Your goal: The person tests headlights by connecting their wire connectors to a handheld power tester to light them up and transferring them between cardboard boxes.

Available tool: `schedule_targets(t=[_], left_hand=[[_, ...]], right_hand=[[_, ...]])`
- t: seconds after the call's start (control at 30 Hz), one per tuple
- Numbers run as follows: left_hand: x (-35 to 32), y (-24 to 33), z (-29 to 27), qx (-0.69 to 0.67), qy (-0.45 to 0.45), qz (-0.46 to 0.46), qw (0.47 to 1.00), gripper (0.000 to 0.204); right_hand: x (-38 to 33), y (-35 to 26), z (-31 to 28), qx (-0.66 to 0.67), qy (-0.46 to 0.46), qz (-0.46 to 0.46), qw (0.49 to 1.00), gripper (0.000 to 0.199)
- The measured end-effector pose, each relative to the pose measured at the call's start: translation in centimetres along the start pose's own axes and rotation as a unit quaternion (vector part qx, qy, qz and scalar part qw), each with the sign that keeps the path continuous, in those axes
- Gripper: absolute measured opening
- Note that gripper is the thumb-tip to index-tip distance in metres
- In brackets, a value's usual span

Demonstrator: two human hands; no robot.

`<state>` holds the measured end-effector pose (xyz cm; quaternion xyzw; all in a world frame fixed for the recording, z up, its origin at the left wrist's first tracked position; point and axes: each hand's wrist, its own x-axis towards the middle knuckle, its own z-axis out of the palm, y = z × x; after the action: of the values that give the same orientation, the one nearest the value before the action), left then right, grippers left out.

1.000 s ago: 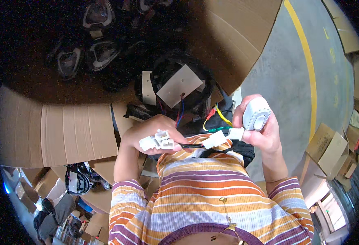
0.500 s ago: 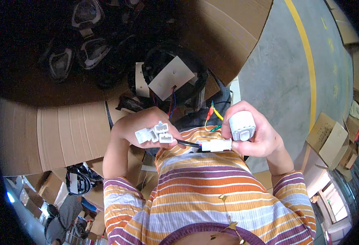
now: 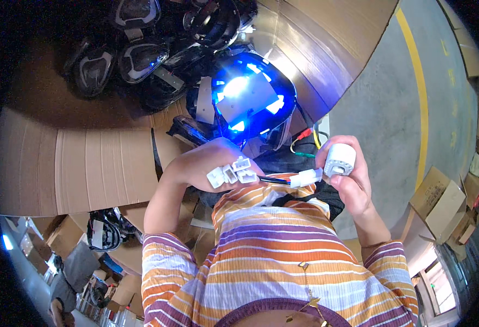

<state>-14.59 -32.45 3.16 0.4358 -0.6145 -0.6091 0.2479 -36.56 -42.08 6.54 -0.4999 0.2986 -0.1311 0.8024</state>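
My left hand [image 3: 204,158] is closed on a cluster of white plug connectors [image 3: 239,168], which face up from the fist. A black cable [image 3: 275,180] runs from the cluster to a white mated connector [image 3: 307,178] between my hands. My right hand [image 3: 359,182] grips a white ribbed cylinder with a button-like part [image 3: 340,161], the thumb at its lower edge. Beyond my hands, a round lamp [image 3: 287,90] glows bright blue-white around a pale flat plate [image 3: 250,103]. Beside my right hand hang a red wire sleeve [image 3: 305,133] and a green one [image 3: 305,155].
A large open cardboard box [image 3: 87,169] stands in front, holding several black lamp housings [image 3: 94,71]. Grey floor with a yellow line [image 3: 420,98] lies at right. More cartons [image 3: 435,204] stand at the far right. Black parts [image 3: 106,229] sit at lower left.
The lamp, dark before, is now lit blue-white. Both hands appear farther right, and the right thumb has shifted on the white cylinder. The view has moved somewhat.
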Motion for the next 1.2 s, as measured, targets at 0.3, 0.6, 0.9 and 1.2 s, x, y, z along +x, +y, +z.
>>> schedule_targets(t=[0.3, 0.6, 0.9, 1.2], left_hand=[[-0.1, -0.6, 1.2, -0.023, 0.052, 0.018, 0.998, 0.014], [-1.9, 1.2, -0.2, 0.049, 0.258, 0.046, 0.964, 0.019], [-6.9, 8.9, -0.6, -0.091, 0.547, -0.009, 0.832, 0.025], [-21.6, 18.6, 4.4, 0.065, 0.708, 0.287, 0.643, 0.041]], right_hand=[[0.0, 1.1, -0.3, -0.103, 0.042, -0.037, 0.993, 0.034], [0.7, 0.4, -0.1, -0.034, 0.132, -0.063, 0.989, 0.037], [1.1, 4.0, -1.4, -0.262, 0.074, -0.059, 0.961, 0.029], [3.6, 3.3, 0.1, -0.249, -0.04, 0.074, 0.965, 0.034]])
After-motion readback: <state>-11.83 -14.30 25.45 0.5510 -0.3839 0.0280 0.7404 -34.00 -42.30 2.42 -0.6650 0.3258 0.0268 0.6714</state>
